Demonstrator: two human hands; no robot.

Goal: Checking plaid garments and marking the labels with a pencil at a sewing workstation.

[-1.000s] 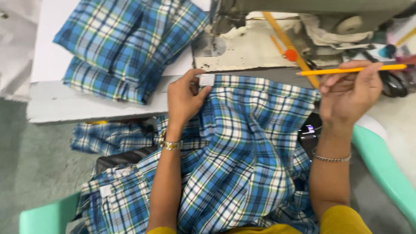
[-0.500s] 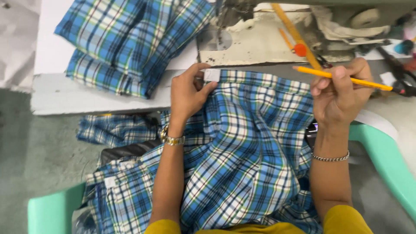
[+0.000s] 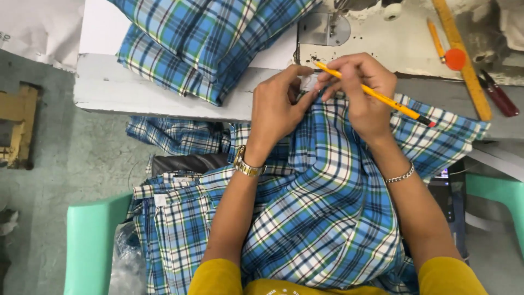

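Head view, looking down on a lap and a sewing desk. Blue plaid garment (image 3: 322, 218) lies spread over the person's lap, its far edge drawn up to the desk edge. Left hand (image 3: 278, 106) pinches that far edge, fingers clenched on the cloth just near of the sewing machine's metal plate (image 3: 325, 30). Right hand (image 3: 360, 93) is beside it, almost touching, grip closed around a yellow pencil (image 3: 376, 95); the pencil's tip points left and far, toward the pinched spot, and its dark end sticks out to the right over the fabric. Whether the tip touches the cloth cannot be told.

Gold wristwatch (image 3: 248, 164) on the left wrist, thin silver bracelet (image 3: 399, 176) on the right. Yellow sleeves at the near edge.

On the machine bed, far right: a long yellow ruler (image 3: 463, 60) lying slantwise, a short orange pencil (image 3: 436, 38) and an orange disc (image 3: 454, 59) beside it, and a dark red tool (image 3: 498, 94) further right.

Far left on the white desk (image 3: 136, 90): a folded stack of the same plaid cloth (image 3: 207, 43). More plaid pieces (image 3: 169, 218) hang low at the left, beside a mint-green chair (image 3: 90, 246).
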